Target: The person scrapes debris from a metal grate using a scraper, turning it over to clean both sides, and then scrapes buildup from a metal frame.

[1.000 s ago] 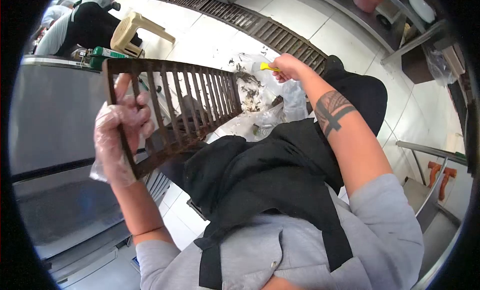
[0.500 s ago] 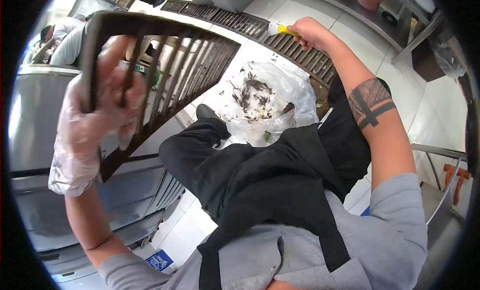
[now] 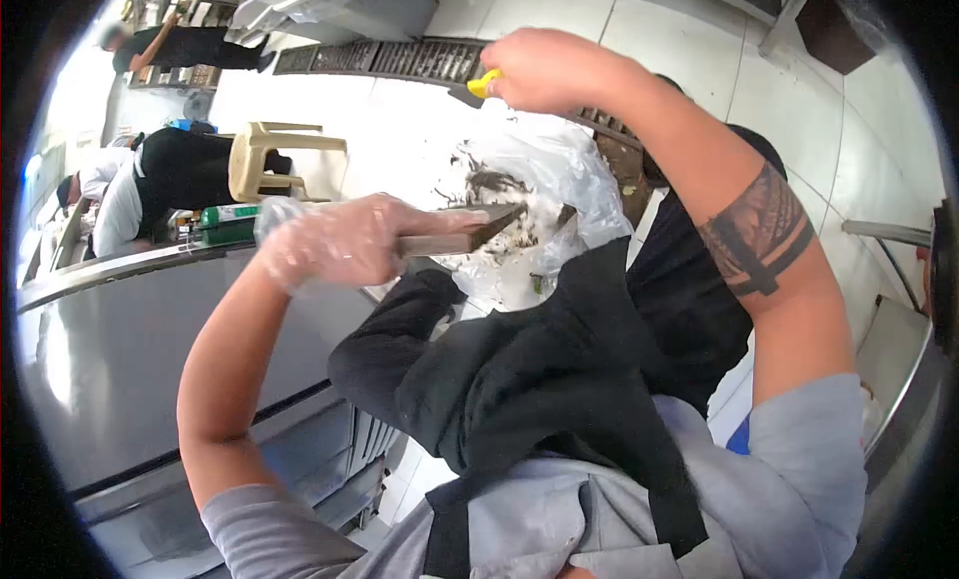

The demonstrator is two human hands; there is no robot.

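Note:
My left hand, in a clear plastic glove, is closed around one end of a drain grate. The grate is seen nearly edge-on and its far end points over the bag. My bare right hand is wrapped around the yellow handle of a scraper; its greyish blade shows partly beyond the handle, apart from the grate. Below both hands a white plastic bag lies spread on the floor, with dark wet debris scattered on it.
A floor drain channel with slatted grates crosses the tiles ahead. On the left stands a stainless steel counter, with a cream plastic stool beyond it. Two people are further off. A grey bin stands by the channel.
The grate has come down and right, turning from its slatted face to nearly edge-on, with my left hand still on it. My right hand has moved left with the scraper. My view has shifted.

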